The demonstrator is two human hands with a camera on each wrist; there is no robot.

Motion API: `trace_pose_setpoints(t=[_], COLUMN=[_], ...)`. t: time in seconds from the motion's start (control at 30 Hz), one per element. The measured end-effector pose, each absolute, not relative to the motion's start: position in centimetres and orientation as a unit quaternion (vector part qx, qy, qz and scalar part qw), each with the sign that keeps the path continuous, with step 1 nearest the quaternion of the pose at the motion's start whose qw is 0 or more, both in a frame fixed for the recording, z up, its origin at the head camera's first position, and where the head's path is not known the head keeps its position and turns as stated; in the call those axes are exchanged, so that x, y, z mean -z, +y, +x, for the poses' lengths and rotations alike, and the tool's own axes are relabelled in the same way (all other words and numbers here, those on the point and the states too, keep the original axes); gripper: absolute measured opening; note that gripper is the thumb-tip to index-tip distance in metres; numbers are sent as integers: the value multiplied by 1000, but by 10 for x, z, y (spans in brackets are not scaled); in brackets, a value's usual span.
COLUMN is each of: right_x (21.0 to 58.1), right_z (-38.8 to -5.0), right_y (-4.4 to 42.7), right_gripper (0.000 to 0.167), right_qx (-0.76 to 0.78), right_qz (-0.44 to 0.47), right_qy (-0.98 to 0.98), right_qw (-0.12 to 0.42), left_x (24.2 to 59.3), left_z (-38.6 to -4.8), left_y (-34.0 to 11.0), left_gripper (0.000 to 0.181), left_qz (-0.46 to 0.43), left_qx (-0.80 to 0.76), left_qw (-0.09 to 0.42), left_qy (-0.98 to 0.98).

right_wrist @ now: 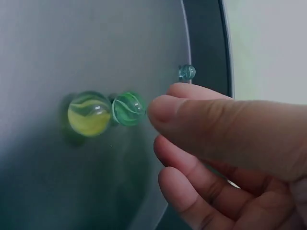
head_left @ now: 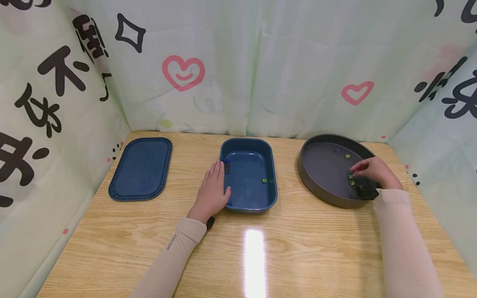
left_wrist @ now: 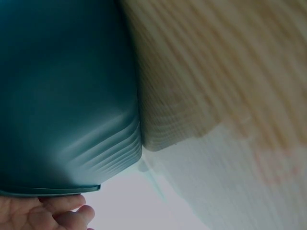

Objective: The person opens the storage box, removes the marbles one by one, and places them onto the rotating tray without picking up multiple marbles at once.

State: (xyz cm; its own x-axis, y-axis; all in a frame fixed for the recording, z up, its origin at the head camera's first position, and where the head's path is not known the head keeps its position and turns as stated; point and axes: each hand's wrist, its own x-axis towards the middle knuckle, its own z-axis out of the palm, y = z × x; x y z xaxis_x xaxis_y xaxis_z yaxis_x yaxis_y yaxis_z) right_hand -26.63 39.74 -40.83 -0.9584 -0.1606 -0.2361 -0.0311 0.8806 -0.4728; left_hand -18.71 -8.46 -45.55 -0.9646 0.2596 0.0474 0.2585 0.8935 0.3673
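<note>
My left hand (head_left: 211,189) lies with straight fingers along the left rim of a blue rectangular box (head_left: 247,207); in the left wrist view, fingertips (left_wrist: 72,218) touch its rim. Inside the box are several marbles, among them a yellow-green marble (head_left: 264,181) and a red marble (head_left: 227,165). Over the right side of a round dark pan (head_left: 324,178) hovers my right hand (head_left: 374,171), fingers loosely bent. Its thumb tip is right beside a green marble (right_wrist: 128,109), with no marble visible between the fingers. A yellow marble (right_wrist: 89,114) sits against the green one.
A blue lid (head_left: 140,169) lies flat on the wooden table (head_left: 179,256) at the left. Farther back in the pan are a clear bluish marble (head_left: 337,151) and another yellow marble (head_left: 347,156). A printed curtain (head_left: 261,74) hangs around the table's back and sides.
</note>
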Motion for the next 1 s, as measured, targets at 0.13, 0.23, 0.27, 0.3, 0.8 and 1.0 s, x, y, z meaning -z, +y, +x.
trace_pose_setpoints(t=[0.13,0.23,0.27,0.3,0.8,1.0], right_x=[409,410,410,411,416,417], right_z=[-268,-269,-269,-270,-274,-275], right_y=[396,396,396,396,392,390], right_gripper=[25,24,24,24,21,22], right_qx=[244,250,250,249,240,250], right_qz=[-54,-52,-52,-52,-52,-51], right_qy=[958,954,953,953,955,954], right_qw=[142,156,161,164,168,160], left_x=[455,456,456,457,455,455], left_z=[-187,-187,-187,-187,-187,-188], left_y=[-85,-85,-85,-85,-84,-84], left_gripper=[74,74,74,74,74,74], left_qz=[133,132,132,132,128,127], left_qx=[-188,-188,-188,-189,-186,-187], left_qw=[4,6,7,8,8,6], left_qy=[973,973,973,973,974,974])
